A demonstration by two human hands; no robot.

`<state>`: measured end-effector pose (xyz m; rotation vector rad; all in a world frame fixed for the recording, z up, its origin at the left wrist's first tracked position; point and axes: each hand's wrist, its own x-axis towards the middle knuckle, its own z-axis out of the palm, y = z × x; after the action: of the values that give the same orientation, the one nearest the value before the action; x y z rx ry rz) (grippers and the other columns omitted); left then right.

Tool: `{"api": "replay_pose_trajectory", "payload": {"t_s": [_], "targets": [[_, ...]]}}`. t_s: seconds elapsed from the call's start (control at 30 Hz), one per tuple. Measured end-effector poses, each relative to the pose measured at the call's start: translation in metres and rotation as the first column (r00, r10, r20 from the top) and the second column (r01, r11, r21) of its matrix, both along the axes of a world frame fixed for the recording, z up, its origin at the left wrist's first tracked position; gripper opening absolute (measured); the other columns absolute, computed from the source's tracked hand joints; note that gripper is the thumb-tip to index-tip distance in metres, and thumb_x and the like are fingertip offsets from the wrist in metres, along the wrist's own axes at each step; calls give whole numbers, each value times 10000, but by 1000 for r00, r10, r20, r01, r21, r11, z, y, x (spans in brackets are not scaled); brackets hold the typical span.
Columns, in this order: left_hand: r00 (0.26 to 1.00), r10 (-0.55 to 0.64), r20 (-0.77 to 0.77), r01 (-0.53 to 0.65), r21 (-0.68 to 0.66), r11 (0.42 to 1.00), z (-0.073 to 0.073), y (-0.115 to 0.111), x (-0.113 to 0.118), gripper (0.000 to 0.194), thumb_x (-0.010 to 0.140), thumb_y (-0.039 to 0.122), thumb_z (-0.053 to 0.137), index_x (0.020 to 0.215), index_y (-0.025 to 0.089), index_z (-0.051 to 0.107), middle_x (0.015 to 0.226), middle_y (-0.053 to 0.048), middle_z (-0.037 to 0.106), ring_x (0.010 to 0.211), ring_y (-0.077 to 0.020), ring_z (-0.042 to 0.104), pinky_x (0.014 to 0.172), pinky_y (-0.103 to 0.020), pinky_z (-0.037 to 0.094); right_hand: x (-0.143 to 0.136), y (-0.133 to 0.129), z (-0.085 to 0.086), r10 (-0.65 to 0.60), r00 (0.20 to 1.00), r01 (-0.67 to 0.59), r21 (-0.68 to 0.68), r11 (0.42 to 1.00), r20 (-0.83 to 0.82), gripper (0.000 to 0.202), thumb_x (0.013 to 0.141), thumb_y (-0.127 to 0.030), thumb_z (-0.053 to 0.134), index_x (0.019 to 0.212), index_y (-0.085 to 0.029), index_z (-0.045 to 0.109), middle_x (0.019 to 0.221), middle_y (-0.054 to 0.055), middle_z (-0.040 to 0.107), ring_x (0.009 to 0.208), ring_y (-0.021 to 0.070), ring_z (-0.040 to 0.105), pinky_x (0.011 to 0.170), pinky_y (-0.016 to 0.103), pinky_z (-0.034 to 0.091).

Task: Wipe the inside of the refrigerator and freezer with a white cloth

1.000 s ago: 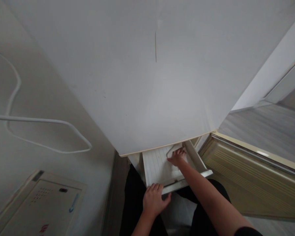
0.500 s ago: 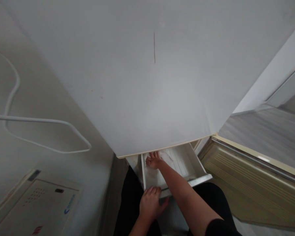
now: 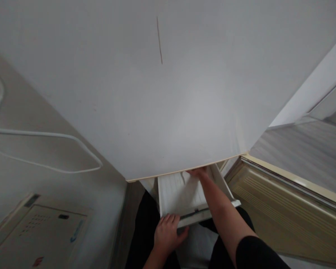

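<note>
The white drawer (image 3: 172,196) is pulled partway out from under the edge of a big white cabinet (image 3: 184,104), low down, right in front of the person. Its bottom has long lines in it, and its back part is hidden under the cabinet's edge. Far inside, next to the right hand (image 3: 198,172), I can see a bit of something white (image 3: 189,181), but I can't make out what it is. The right hand reaches deep into the drawer, and its fingers are partly tucked out of sight, so I can't tell if it is holding anything. The left hand (image 3: 167,231) is curled around the front edge of the drawer, near the left corner, with its fingers on top and its thumb lower down in front. A black sleeve (image 3: 254,252) covers the top of the right arm, and dark trousers (image 3: 142,220) show on both sides of the drawer. To the right, a yellowish door (image 3: 282,209) with stripes stands wide open above the gray floor (image 3: 299,149). To the left, a white cord (image 3: 42,133) makes a loop, and under it is a pale metal box (image 3: 47,233) with tiny dots and a blue mark
</note>
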<state>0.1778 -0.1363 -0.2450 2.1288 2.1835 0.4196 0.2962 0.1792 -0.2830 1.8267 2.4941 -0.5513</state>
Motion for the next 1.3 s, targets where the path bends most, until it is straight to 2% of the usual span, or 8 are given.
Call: {"api": "replay_pose_trajectory", "payload": {"t_s": [0.2,0.37,0.57,0.67,0.77,1.03,1.17,1.3], "targets": [[1000,-1,1,1,-4,1000,0,0,1,319,859,524,573,902,224,672,897,-44,720,906,-254,670,836,-412,499,25,6,-8,-13,999,14,-18,1000,32,882,873,-703,477,1570,-182,332,1648,133,214,1530,364,126,1239,502,106],[1000,-10,-25,10,2,1000,-2,0,1,323,847,513,585,925,216,684,892,-52,717,913,-258,665,852,-411,496,-47,-37,-4,96,992,-92,-56,994,83,817,936,-713,294,1570,-199,327,1646,171,182,1515,447,68,1151,687,-64],[999,-32,-32,30,-56,998,2,0,-1,303,820,485,635,943,211,674,882,-46,711,903,-257,665,829,-402,492,-126,-115,-5,409,912,-407,-73,911,20,599,995,-419,328,1483,-103,475,1661,153,103,1525,397,-74,1181,622,-118],[998,-45,-41,44,-15,999,2,0,-2,302,843,485,617,944,205,668,878,-44,708,900,-251,664,823,-397,488,-115,-113,-2,461,887,-457,-116,882,4,623,975,-484,371,1507,-169,448,1676,89,1,1524,352,-145,1184,621,-107],[998,-35,-43,37,49,998,-1,0,-1,303,864,497,593,909,205,660,851,-39,701,875,-241,663,823,-395,485,-75,-88,2,421,907,-416,-181,891,-7,942,826,-750,501,1601,-332,165,1669,32,-115,1514,351,-193,1151,671,-111],[998,-40,-55,45,91,995,1,2,-1,336,872,520,572,881,198,666,834,-43,697,853,-249,667,792,-399,489,46,-52,1,53,984,-12,-233,972,171,1298,637,-854,617,1599,-308,-63,1639,51,-254,1481,394,-260,1190,605,-30],[998,-40,-57,45,87,995,2,3,1,322,860,508,585,862,196,666,832,-46,702,849,-250,668,792,-399,491,37,-66,7,-15,962,97,-287,953,273,1457,556,-866,664,1583,-224,-147,1619,127,-283,1461,470,-243,1172,644,6],[997,-40,-69,44,66,997,4,3,2,326,855,507,593,900,193,672,837,-53,704,856,-255,669,798,-400,493,-26,-101,8,34,958,50,-283,958,284,1623,441,-842,744,1559,-141,-201,1566,217,-340,1416,545,-261,1122,708,-62]]}}
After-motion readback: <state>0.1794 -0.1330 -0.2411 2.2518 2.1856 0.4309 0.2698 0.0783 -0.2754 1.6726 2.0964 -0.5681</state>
